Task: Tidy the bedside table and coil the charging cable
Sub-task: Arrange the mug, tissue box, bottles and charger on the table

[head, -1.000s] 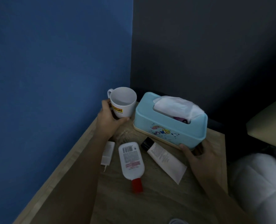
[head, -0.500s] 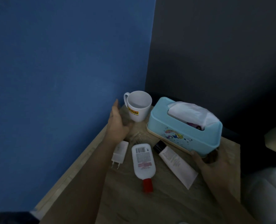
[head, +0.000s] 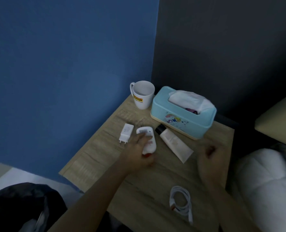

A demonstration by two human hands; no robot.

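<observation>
On the wooden bedside table (head: 95,158), a white mug (head: 143,95) stands in the far corner beside a light blue tissue box (head: 183,114). A white charger plug (head: 126,133) lies left of a white bottle with a red cap (head: 149,139). My left hand (head: 138,148) lies over that bottle, fingers curling around its lower half. A white tube with a black cap (head: 173,143) lies to the right. My right hand (head: 209,158) hovers above the table with fingers curled, holding nothing. A coiled white charging cable (head: 180,203) rests near the front edge.
A blue wall stands to the left and a dark wall behind the table. White bedding (head: 269,186) and a pale pillow (head: 279,121) lie to the right. Dark clothing (head: 25,208) fills the lower left.
My left hand has left the mug and come down onto the white bottle. My right hand has let go of the tissue box and pulled back. The view has widened, showing the coiled cable.
</observation>
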